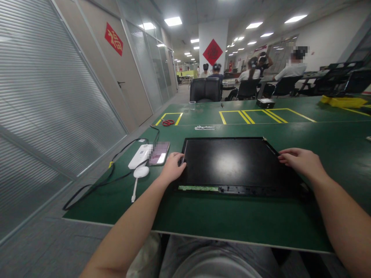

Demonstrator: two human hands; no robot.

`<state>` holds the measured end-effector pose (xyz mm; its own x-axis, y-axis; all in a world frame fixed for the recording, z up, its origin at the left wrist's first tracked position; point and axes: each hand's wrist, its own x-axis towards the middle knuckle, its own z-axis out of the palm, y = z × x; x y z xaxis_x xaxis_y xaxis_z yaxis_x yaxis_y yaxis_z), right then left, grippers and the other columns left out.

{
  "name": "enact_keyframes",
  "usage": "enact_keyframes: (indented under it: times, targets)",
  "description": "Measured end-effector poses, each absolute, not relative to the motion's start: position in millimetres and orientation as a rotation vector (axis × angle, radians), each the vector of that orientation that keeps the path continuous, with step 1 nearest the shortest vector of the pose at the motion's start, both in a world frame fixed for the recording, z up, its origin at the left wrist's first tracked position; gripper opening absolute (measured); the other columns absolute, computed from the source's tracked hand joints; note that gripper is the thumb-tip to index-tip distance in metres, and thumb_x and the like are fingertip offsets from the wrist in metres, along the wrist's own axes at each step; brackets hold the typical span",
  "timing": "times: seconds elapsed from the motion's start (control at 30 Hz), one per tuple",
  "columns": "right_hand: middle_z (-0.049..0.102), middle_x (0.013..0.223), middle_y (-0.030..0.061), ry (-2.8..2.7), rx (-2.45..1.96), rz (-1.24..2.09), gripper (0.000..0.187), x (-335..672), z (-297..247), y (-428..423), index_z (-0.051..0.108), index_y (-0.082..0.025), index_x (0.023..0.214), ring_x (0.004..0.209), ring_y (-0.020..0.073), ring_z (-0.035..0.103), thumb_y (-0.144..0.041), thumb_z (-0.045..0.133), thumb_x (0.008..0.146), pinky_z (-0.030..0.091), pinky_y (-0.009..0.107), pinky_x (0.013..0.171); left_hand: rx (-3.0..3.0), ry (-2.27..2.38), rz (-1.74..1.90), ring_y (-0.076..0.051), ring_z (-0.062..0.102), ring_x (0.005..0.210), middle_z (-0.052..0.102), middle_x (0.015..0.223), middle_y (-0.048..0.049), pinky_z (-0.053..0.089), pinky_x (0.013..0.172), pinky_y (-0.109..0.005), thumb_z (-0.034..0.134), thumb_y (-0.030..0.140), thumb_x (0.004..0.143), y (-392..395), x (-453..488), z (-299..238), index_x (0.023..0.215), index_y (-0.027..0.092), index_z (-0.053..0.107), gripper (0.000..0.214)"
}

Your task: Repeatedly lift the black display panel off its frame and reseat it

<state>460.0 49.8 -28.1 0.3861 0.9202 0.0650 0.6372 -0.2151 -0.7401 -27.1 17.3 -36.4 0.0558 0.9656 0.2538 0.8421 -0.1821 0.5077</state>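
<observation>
Screen panel (208, 166) lies long axis crosswise; left hand (173, 169) pinches its left edge, right hand (303, 163) its right, I think.

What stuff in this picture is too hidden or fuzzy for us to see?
- Head view: the underside of the black panel, hidden because it faces the green table.
- Head view: part of the phone, covered by blurry square blocks.
- Head view: what the small white pieces are; they're too small to tell.
- Head view: the rest of the right forearm, cut off by the picture's lower right edges.
</observation>
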Motion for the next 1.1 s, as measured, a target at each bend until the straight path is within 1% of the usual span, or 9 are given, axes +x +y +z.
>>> enact_keyframes:
  times: [0.13,0.23,0.33,0.47,0.6,0.8,0.9,0.97,1.1]
  targets:
    - [0.075,0.09,0.0069,-1.26,-1.989,0.543,0.029,443,-9,39,0.072,-0.018,0.093,0.073,0.017,0.07,-0.028,0.054,0.073,0.053,0.028,0.068,2.145,1.896,0.74,-0.03,0.06,0.119,0.062,0.125,-0.0173,0.045,0.108,-0.044,0.063,0.025,0.084,17,-27,-36,0.124,0.011,0.065,0.043]
    - [0.073,0.079,0.0037,-1.311,-2.084,0.421,0.027,436,-1,34,0.074,-0.02,0.088,0.068,0.0183,0.067,-0.031,0.056,0.07,0.05,0.031,0.07,2.168,1.92,0.687,-0.031,0.059,0.119,0.063,0.125,-0.016,0.044,0.109,-0.044,0.062,0.026,0.084,16,-24,-36,0.125,0.013,0.065,0.043]
    - [0.071,0.071,0.0032,-1.355,-2.117,0.345,0.029,434,-1,34,0.076,-0.022,0.086,0.068,0.0205,0.064,-0.033,0.057,0.069,0.049,0.033,0.073,2.171,1.972,0.664,-0.032,0.058,0.119,0.063,0.125,-0.0162,0.043,0.109,-0.045,0.059,0.026,0.086,13,-19,-36,0.125,0.013,0.065,0.042]
    - [0.074,0.078,0.0045,-1.427,-2.073,0.25,0.029,437,-10,38,0.076,-0.023,0.082,0.077,0.0229,0.065,-0.034,0.053,0.068,0.047,0.034,0.076,2.166,1.996,0.689,-0.032,0.057,0.12,0.062,0.126,-0.0155,0.042,0.109,-0.045,0.057,0.025,0.087,11,-14,-38,0.127,0.014,0.064,0.042]
    - [0.075,0.082,0.0056,-1.459,-1.994,0.151,0.029,441,-18,41,0.077,-0.024,0.079,0.082,0.0242,0.065,-0.038,0.054,0.067,0.047,0.034,0.074,2.168,1.989,0.72,-0.032,0.057,0.118,0.063,0.126,-0.0157,0.042,0.108,-0.046,0.056,0.025,0.087,11,-16,-40,0.125,0.015,0.064,0.04]
    - [0.074,0.084,0.0068,-1.483,-1.995,0.146,0.033,442,-19,41,0.077,-0.023,0.086,0.083,0.0244,0.065,-0.042,0.056,0.069,0.048,0.034,0.077,2.156,1.965,0.738,-0.031,0.057,0.122,0.063,0.127,-0.0175,0.041,0.109,-0.045,0.058,0.027,0.086,14,-19,-42,0.129,0.013,0.06,0.045]
    - [0.074,0.088,0.0069,-1.469,-2.035,0.167,0.034,443,-21,42,0.077,-0.022,0.091,0.084,0.0235,0.065,-0.039,0.054,0.071,0.048,0.033,0.08,2.128,2.002,0.758,-0.032,0.056,0.124,0.061,0.13,-0.0207,0.041,0.11,-0.046,0.058,0.028,0.087,17,-20,-42,0.131,0.009,0.058,0.047]
    - [0.073,0.091,0.0077,-1.474,-2.067,0.17,0.036,445,-24,44,0.077,-0.022,0.095,0.086,0.0239,0.065,-0.037,0.054,0.071,0.049,0.034,0.082,2.096,2.053,0.738,-0.033,0.055,0.126,0.059,0.13,-0.0227,0.041,0.111,-0.046,0.058,0.028,0.087,18,-21,-42,0.127,0.007,0.061,0.045]
    - [0.071,0.11,0.0111,-1.526,-2.025,0.044,0.038,451,-30,49,0.077,-0.021,0.095,0.099,0.0275,0.064,-0.036,0.054,0.07,0.048,0.037,0.089,2.062,2.122,0.644,-0.034,0.055,0.126,0.06,0.127,-0.0218,0.041,0.112,-0.046,0.057,0.027,0.085,20,-24,-42,0.109,0.009,0.072,0.033]
